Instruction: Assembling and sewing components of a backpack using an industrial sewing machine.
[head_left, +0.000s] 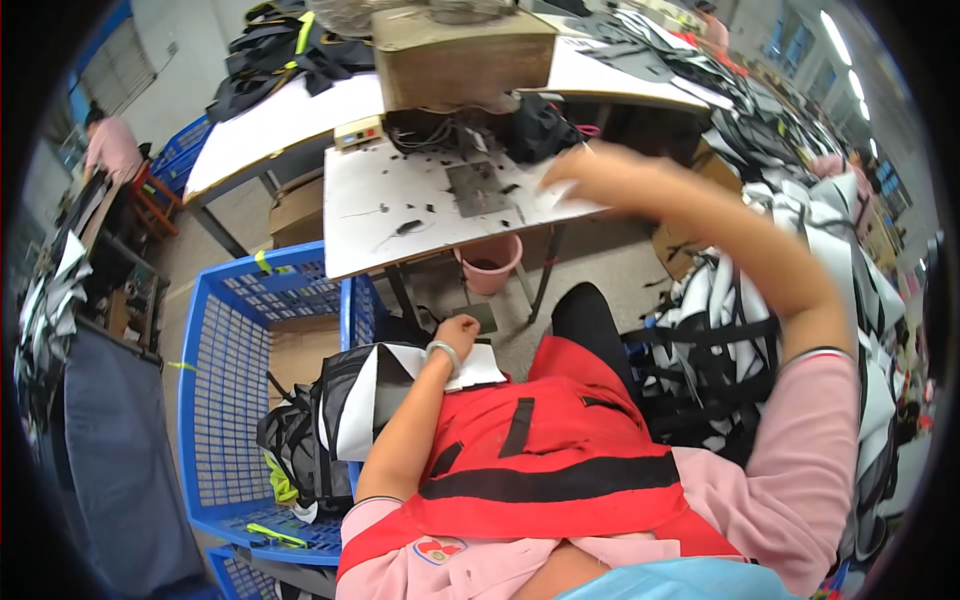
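Near frame centre, our left hand is beside white material; higher, our blurred right hand is by the tabletop; we can't tell either grip.

Ceiling tubes glow over grey floor and pale wall.

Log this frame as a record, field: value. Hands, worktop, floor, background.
left hand: fingers curled, beside white piece near the lap; hold unclear
right hand: raised near tabletop's right side, motion-blurred; hold unclear
tabletop: white, dark scraps scattered
under table: pink bucket
left side: blue basket with dark bundle
right side: black-and-white heap
background: seated co-worker, far left
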